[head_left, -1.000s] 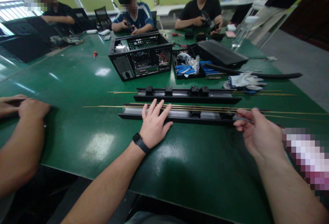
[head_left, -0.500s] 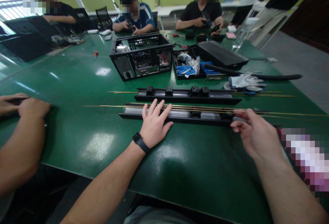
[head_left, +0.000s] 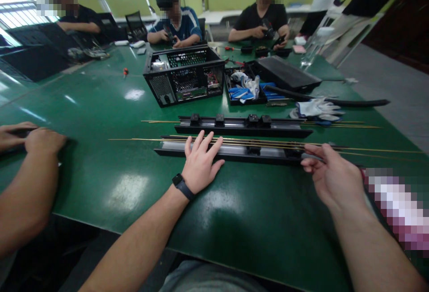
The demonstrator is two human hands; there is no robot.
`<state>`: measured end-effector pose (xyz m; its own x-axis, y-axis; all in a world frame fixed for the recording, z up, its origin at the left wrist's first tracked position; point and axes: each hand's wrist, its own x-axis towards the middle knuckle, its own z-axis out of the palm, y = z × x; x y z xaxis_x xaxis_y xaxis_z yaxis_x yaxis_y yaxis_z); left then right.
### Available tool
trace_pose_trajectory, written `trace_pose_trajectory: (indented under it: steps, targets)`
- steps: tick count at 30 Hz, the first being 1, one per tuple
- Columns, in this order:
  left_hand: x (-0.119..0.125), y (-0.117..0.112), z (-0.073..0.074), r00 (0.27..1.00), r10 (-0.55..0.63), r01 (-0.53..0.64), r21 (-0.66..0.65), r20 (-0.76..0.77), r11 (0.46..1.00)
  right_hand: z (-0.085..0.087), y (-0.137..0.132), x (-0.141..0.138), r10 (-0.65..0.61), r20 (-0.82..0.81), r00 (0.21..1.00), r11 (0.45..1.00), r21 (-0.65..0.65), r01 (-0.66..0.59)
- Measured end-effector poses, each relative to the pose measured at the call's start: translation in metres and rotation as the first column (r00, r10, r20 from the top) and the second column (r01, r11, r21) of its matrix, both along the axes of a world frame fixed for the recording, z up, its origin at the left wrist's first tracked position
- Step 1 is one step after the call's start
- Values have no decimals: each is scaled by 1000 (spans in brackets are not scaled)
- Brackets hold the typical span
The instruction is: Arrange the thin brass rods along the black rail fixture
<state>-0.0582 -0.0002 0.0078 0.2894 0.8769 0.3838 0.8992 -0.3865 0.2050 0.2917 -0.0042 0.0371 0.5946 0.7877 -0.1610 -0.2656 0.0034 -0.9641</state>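
My left hand (head_left: 202,163) lies open, fingers spread, over thin brass rods (head_left: 234,141) and the near black channel rail (head_left: 187,151). The rods run lengthwise along the rail and stick out past both ends. At the rail's right end my right hand (head_left: 331,171) is closed in a pinch at the rods; a small grey piece shows between its fingers, too little to name. Dark blocks (head_left: 254,148) sit in the rail. Just behind lies a second black rail (head_left: 241,130) with several dark blocks and more rods.
Behind the rails stand an open computer case (head_left: 184,75), a black tray (head_left: 246,101) with gloves, and a black flat box (head_left: 284,72). White gloves (head_left: 318,110) and a black strip (head_left: 355,102) lie at right. A co-worker's hands (head_left: 40,139) rest at left; other people sit across.
Both hands stay nearly in place. A grey sliver now shows between my right fingers. The view has shifted slightly.
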Motion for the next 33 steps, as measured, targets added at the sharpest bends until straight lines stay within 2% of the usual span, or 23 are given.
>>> trace_pose_trajectory:
  steps: [10, 15, 21, 28, 33]
  targets:
    - [0, 0, 1, 1000, 6, -6, -14, -7, 1000, -1, 1, 5, -25, 24, 999, 1000, 0, 25]
    - [0, 0, 2, 1000, 3, -3, -18, -5, 1000, -5, -1, 5, 30, 56, 998, 999, 31, -32]
    - [0, -1, 2, 1000, -5, 5, -9, 7, 1000, -7, -3, 3, 73, 77, 994, 997, 7, -74]
    - [-1, 0, 0, 1000, -4, 4, -3, 12, 1000, -5, -1, 5, 45, 47, 998, 999, 15, -46]
    - [0, -1, 2, 1000, 4, -4, -20, -1, 1000, -3, 2, 6, -19, 28, 999, 1000, -5, 19]
